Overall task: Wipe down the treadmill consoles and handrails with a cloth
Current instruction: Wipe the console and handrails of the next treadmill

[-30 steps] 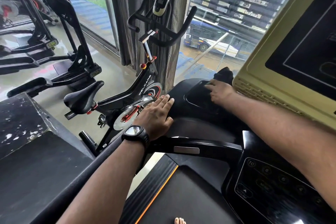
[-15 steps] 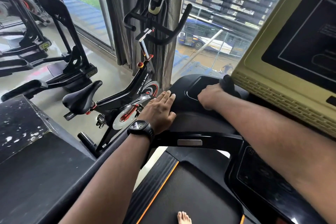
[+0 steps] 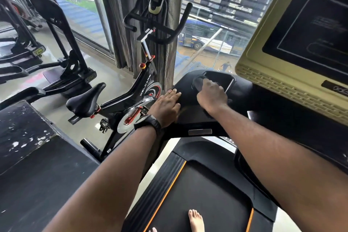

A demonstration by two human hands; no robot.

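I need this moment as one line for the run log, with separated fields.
phase: wiping | right hand: holds cloth at tray recess | left hand: flat on console

You are standing in a gym | spin bike (image 3: pixel 145 88) sitting left | elliptical trainer (image 3: pixel 56 13) standing far left | treadmill console (image 3: pixel 254 58) rising right

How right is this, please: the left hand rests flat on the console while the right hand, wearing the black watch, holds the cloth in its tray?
Not quite: the head view shows the black watch on the left wrist. The left hand rests flat on the console while the right hand holds the cloth in its tray.
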